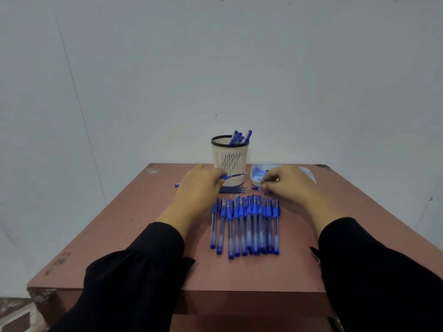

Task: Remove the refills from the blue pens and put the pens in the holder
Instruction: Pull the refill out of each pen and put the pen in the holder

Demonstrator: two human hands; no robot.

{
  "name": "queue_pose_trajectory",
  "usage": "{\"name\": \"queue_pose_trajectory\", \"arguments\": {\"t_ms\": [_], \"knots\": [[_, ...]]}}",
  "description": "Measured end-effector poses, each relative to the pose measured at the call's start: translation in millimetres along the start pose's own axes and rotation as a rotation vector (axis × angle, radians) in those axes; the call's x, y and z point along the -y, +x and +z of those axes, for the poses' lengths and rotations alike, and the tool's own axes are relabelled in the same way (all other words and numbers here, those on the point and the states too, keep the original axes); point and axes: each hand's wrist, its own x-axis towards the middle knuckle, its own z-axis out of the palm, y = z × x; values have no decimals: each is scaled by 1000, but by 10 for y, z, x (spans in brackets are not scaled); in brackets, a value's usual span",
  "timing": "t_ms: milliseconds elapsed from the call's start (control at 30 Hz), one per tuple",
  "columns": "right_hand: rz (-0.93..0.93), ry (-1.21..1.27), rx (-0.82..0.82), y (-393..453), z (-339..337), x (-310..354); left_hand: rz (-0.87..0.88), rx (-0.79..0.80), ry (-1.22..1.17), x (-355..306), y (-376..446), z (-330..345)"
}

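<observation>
- Here, at the left, the left hand (200, 185) is curled round a pen (233, 175) whose bare writing tip points right, across the front of the holder (230, 161); its blue back end (177, 185) shows past the hand's left side.
- Just under that hand lie a few removed refills (233, 189), side by side on the table (134, 236), tips to the right.
- In the middle, the cream slotted holder stands at the table's far edge with several finished pens (241, 137) leaning in it.
- Nearer the person, a row of uncapped-looking blue pens (245, 224) waits, packed close, some overlapping.
- To the right, the right hand (286, 184) pinches a small blue piece (257, 188), probably the unscrewed tip section; its fingers are bent tight, but the exact hold is hard to read.
- Behind it sits a shallow white tray (309, 174) with small blue parts.
- To do this step well, I judge: hold the barrel steady, draw the refill straight out along its axis, then lay it with the others.
- In the way: the holder stands just behind the pen tip, and the loose refills could roll under the wrist.
</observation>
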Motion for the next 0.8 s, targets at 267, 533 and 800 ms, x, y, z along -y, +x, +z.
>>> {"name": "queue_pose_trajectory", "arguments": {"t_ms": [267,533,800], "knots": [[-367,-18,-159,-19,96,219,63,17,24,-22,10,12],[-272,-69,-171,34,82,122,-10,-16,74,71,35,-8],[-76,-127,-221,70,32,19,-258,-51,204,335,31,-84]]}}
